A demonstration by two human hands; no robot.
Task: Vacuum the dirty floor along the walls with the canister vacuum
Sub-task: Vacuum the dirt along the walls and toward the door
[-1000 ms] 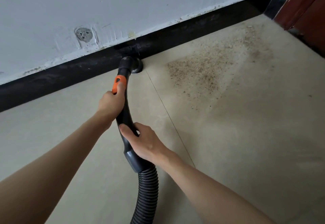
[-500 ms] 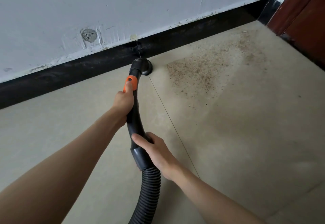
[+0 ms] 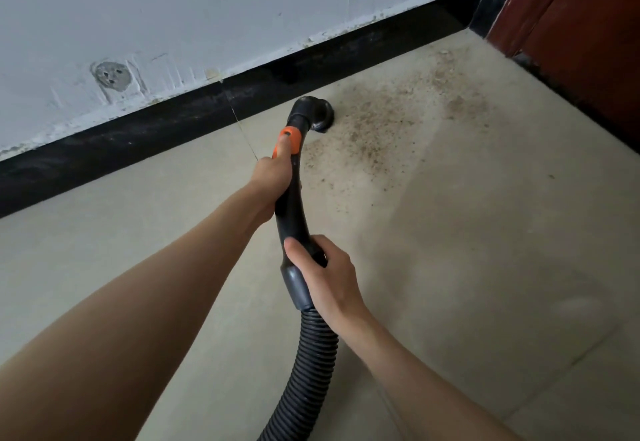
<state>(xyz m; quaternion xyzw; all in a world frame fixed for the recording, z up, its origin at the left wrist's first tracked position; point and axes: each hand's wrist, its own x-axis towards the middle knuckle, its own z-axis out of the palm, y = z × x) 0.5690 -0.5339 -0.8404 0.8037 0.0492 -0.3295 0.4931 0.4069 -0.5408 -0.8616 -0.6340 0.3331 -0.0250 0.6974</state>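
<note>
Black plastic forms the curved vacuum handle [image 3: 290,205] that we hold with both hands over the beige tiled floor [image 3: 485,267]. Our left hand [image 3: 273,177] is wrapped around the upper part of the handle, its grip clamped just below the orange collar [image 3: 290,139], with the thumb lying up along that collar. Our right hand [image 3: 327,277] is clamped lower down, fingers curled round the handle where it meets the grey cuff [image 3: 298,290], and below that the ribbed black hose [image 3: 304,371] runs down out of view at the bottom edge. At the far end of the handle the round black nozzle [image 3: 320,113] sits on the floor, near the black skirting board [image 3: 173,128] but apart from it, at the left edge of a patch of brownish grit [image 3: 388,121] that spreads rightward toward the corner. A thin tile joint [image 3: 242,132] runs from the skirting toward our left hand. Above the skirting we see the white wall [image 3: 242,7] with chipped paint along its lower edge and a round grey patch [image 3: 111,75]. A dark red door frame [image 3: 571,24] stands at the upper right.
</note>
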